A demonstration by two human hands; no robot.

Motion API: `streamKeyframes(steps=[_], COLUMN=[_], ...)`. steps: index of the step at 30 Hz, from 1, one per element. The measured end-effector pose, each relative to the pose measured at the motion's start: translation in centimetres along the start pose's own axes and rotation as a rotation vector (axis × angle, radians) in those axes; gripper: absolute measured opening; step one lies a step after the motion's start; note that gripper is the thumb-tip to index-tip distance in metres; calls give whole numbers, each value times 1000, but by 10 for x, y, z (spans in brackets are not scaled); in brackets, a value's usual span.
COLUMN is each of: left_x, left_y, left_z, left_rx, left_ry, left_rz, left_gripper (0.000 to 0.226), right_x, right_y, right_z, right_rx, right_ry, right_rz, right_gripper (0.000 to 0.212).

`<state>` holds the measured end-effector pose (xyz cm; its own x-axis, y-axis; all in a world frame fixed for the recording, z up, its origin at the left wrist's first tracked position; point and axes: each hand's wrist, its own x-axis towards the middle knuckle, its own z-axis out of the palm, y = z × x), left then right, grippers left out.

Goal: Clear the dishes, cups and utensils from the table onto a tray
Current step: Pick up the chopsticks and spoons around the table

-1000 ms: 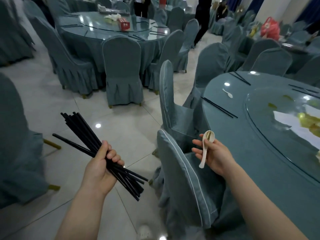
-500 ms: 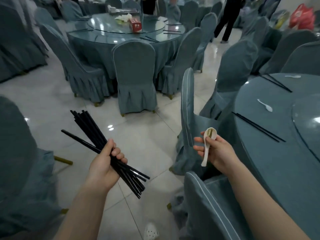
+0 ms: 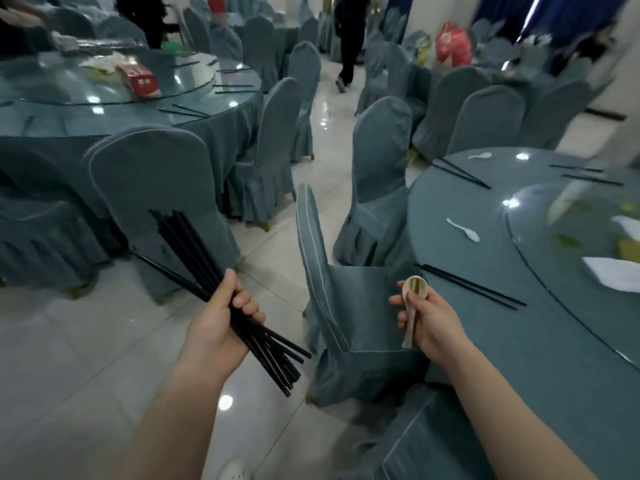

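head view, change: camera has swung toward 1 o'clock since the earlier frame; more of the round table (image 3: 485, 341) and its glass turntable (image 3: 588, 237) now shows, and the chair (image 3: 332, 296) sits closer to centre.
left hand (image 3: 214, 327): at 7 o'clock, fingers curled tight round a bundle of black chopsticks (image 3: 194, 258); same grip as before, tips fanned toward 11 o'clock.
right hand (image 3: 429, 320): at 5 o'clock, thumb and fingers pinching the handle of a white spoon (image 3: 414, 296), bowl upward; grip unchanged.
table items: chopstick pair (image 3: 471, 285) at 3 o'clock near the table edge, just beyond the right hand; second spoon (image 3: 464, 230) beyond it; further chopsticks (image 3: 460, 173) and a third spoon (image 3: 479, 155) near the far rim at 1 o'clock; white napkin (image 3: 613, 273) on the turntable.
edges: chair back stands between the two hands, its seat tucked against the table edge.
open room: tiled floor (image 3: 86, 358) open at 8 o'clock; an aisle runs toward 12 o'clock between covered chairs.
background: second table (image 3: 104, 116) at 10 o'clock with a red box (image 3: 138, 79); blurred.
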<state>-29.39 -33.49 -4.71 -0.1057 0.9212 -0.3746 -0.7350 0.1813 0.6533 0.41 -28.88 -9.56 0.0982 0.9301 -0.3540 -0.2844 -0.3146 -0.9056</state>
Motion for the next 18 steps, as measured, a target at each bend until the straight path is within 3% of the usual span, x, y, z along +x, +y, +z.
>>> streamKeyframes(steps=[5, 12, 18], left_x=[74, 152, 211], left_y=[22, 16, -15], left_z=[41, 103, 156], left_rx=[87, 158, 181], left_ry=[-171, -288, -349], left_rz=[-107, -258, -312], left_gripper=[25, 33, 32], right_x=[25, 38, 74], right_y=[-10, -17, -20], right_z=[-12, -47, -109], right_rx=[-33, -428, -712], right_ry=[275, 686, 795], right_rz=[-39, -22, 51], right_gripper=[10, 19, 15])
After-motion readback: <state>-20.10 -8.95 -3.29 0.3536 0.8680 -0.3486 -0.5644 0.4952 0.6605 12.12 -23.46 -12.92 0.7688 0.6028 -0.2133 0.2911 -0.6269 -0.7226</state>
